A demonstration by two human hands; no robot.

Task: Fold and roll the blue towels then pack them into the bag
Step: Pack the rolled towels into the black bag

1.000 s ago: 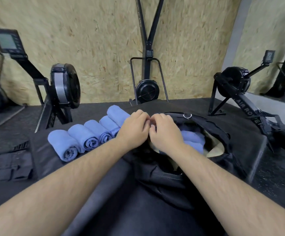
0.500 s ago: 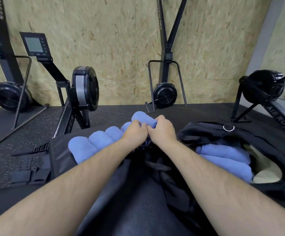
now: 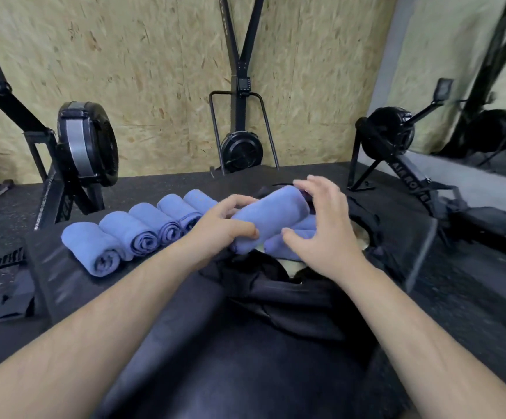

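Change: rolled towel now lifted, over bag mouth.
L hand: grips roll's near end.
R hand: fingers spread, holds nothing.
Row: 4 rolls left to pack.

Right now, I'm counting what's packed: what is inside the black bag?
At least two rolled towels lie in the bag over a pale lining. The held towel and right hand cover the rest.

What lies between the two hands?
In the head view, a rolled blue towel, gripped by the left hand; the right hand is spread beside it.
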